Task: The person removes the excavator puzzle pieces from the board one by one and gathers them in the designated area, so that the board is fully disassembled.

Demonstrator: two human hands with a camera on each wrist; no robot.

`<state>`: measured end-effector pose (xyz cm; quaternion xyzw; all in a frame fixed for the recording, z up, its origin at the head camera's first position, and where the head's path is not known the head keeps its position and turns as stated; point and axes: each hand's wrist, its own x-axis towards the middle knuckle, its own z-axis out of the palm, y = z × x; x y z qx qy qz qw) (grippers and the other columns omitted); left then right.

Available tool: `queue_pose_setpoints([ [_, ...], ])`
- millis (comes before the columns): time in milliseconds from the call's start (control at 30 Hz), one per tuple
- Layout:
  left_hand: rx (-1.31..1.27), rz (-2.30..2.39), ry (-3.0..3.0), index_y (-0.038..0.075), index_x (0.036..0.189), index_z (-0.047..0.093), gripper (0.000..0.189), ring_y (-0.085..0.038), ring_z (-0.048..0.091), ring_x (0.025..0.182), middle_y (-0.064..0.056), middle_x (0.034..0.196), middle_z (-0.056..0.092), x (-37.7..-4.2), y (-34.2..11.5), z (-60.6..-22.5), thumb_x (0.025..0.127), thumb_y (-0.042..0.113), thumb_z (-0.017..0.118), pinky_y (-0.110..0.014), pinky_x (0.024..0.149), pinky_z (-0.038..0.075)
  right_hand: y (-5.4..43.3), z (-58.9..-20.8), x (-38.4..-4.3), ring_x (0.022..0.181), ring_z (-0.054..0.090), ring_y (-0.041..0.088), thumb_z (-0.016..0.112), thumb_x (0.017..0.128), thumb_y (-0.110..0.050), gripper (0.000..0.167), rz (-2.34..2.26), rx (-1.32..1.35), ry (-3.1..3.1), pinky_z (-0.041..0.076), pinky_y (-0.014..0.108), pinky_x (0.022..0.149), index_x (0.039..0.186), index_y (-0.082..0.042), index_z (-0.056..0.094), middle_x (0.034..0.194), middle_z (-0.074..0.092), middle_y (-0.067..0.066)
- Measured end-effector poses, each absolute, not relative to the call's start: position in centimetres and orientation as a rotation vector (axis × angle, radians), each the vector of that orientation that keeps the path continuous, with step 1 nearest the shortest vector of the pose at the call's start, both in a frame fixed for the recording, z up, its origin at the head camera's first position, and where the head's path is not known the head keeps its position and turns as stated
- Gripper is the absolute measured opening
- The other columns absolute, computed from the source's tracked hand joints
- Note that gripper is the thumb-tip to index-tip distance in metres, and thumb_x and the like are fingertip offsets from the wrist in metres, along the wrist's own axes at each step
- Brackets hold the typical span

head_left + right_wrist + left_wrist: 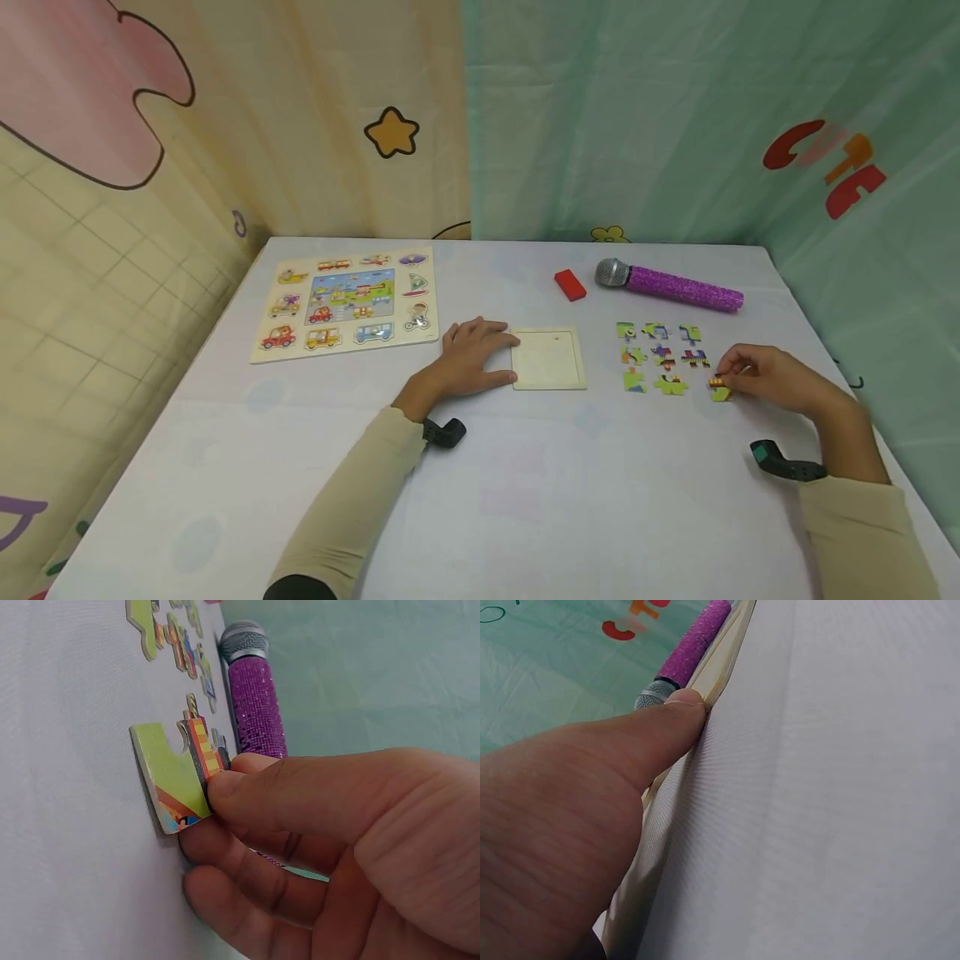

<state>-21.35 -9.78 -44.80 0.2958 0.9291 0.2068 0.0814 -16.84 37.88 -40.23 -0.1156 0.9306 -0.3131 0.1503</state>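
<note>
My left hand rests at the left edge of a shallow square wooden puzzle tray, its thumb and fingers spread. Close up in the left wrist view, the thumb touches the tray's rim. On the right, my right hand pinches a green jigsaw piece with a red-and-yellow pattern between thumb and fingers, low over the table. The other jigsaw pieces lie in rows between the tray and this hand, with green, purple and red printing.
A larger picture puzzle board with vehicles lies at the back left. Behind the pieces are a red block and a purple glittery microphone. Printed curtains stand along the white table's back and sides.
</note>
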Motion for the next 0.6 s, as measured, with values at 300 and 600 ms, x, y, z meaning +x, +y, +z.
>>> queue_pose_setpoints([
  [300,0.887,0.616,2.768,0.027,0.147,0.052,0.059,-0.036,0.015,0.150,-0.003,0.160,0.034,-21.4,-9.7,-44.5,0.095,0.054,0.064,-0.064,0.113,0.007,37.4,-41.0,-16.8,0.086,0.059,0.016,0.069,0.097,-0.008,0.005,-0.902,-0.296,2.744,0.051,0.023,0.071,0.099,-0.004,0.065,0.095,0.065,0.006],
  [600,0.889,0.610,2.777,0.028,0.147,0.052,0.059,-0.035,0.015,0.150,-0.002,0.160,0.033,-21.4,-9.8,-44.7,0.095,0.055,0.064,-0.064,0.113,0.007,36.6,-40.8,-16.7,0.083,0.057,0.018,0.070,0.095,-0.006,0.004,-0.883,-0.326,2.774,0.049,0.024,0.069,0.095,-0.006,0.066,0.090,0.065,0.005],
])
